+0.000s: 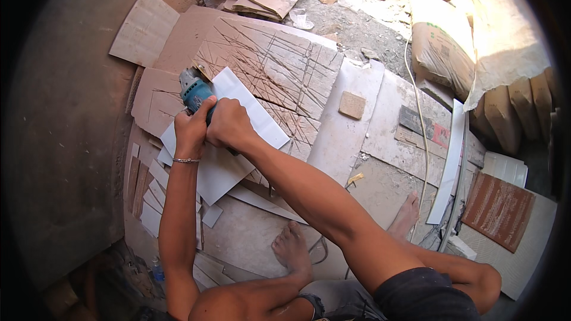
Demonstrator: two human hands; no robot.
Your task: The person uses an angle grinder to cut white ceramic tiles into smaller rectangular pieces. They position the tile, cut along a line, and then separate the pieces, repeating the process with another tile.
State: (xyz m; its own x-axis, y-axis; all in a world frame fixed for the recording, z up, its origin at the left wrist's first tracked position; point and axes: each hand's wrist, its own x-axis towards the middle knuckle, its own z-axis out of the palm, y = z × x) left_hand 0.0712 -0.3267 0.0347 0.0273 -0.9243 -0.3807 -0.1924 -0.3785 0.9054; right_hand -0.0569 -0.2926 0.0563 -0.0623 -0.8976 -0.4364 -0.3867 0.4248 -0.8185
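Both my hands are wrapped round a blue and grey angle grinder (195,90), whose head and disc point away from me. My left hand (191,129) closes round its body from the left, a bracelet at the wrist. Tight beside it, my right hand (231,122) grips the body from the right and hides its rear part. Under the tool lies a white tile (253,116), resting on a scored board (262,59) full of crossing cut lines. The grinder's disc is near the tile's far left edge; whether it touches is not clear.
Narrow tile offcuts (153,196) lie at the left by the wall (65,142). Paper sacks (440,44) stand at the far right, with a pale cable (421,113) running nearby. A brown tile (498,211) and a long white strip (447,163) lie at the right.
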